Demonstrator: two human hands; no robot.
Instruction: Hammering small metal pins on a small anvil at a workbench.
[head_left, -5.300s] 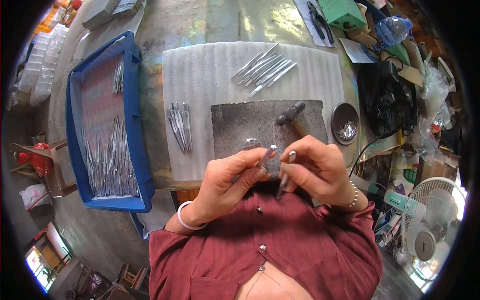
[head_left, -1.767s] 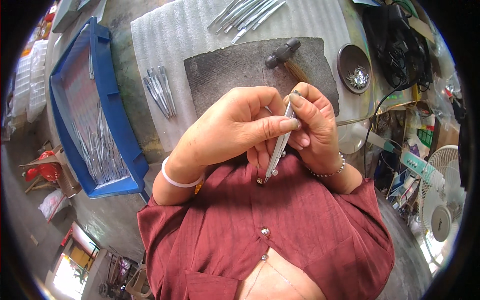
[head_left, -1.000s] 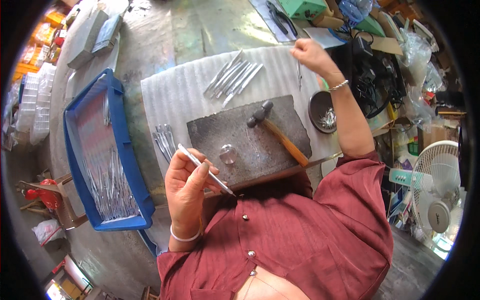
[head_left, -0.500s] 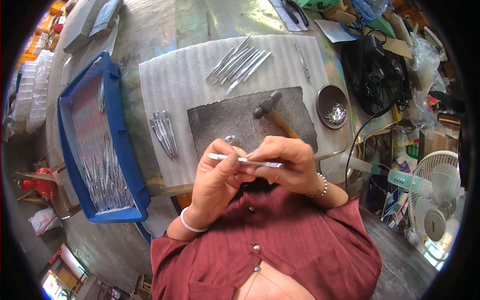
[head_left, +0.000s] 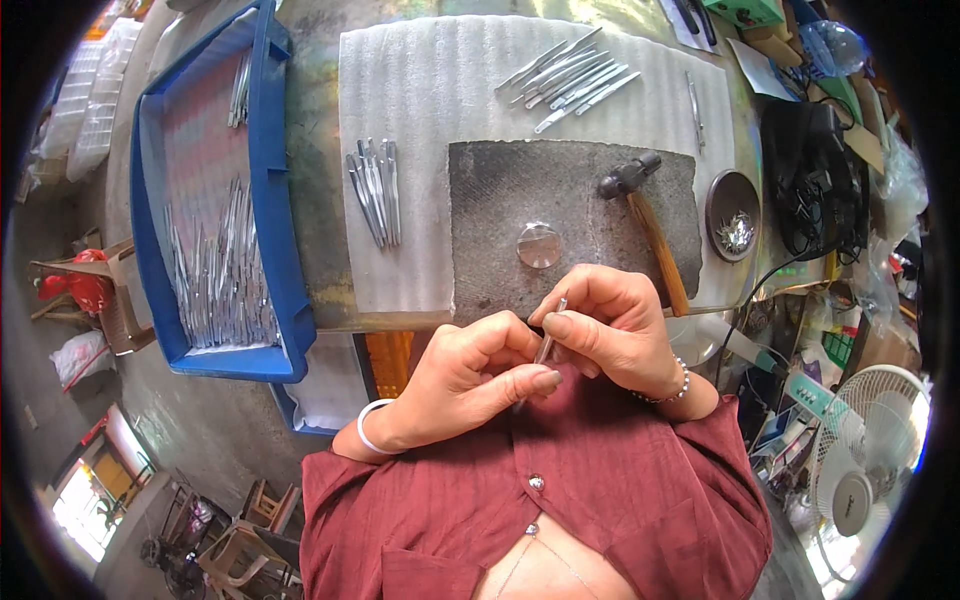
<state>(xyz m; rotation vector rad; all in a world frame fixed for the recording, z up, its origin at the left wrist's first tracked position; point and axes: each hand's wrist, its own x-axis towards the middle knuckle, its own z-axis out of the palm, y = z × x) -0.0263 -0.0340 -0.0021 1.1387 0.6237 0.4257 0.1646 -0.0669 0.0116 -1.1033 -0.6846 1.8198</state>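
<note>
Hammer [head_left: 645,222] on slab [head_left: 500,225] — tray [head_left: 268,180] left

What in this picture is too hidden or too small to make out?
- Thin metal piece, head view: both hands pinch it; left hand and right hand cover most of it, so its shape is unclear.
- Dish contents: small shiny bits, too small to tell.
- Tray: far end cut by the top edge.

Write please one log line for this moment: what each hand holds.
left hand: pinches metal tool | right hand: pinches same tool near top | hammer: lying on grey block | blue tray: more tools
</note>
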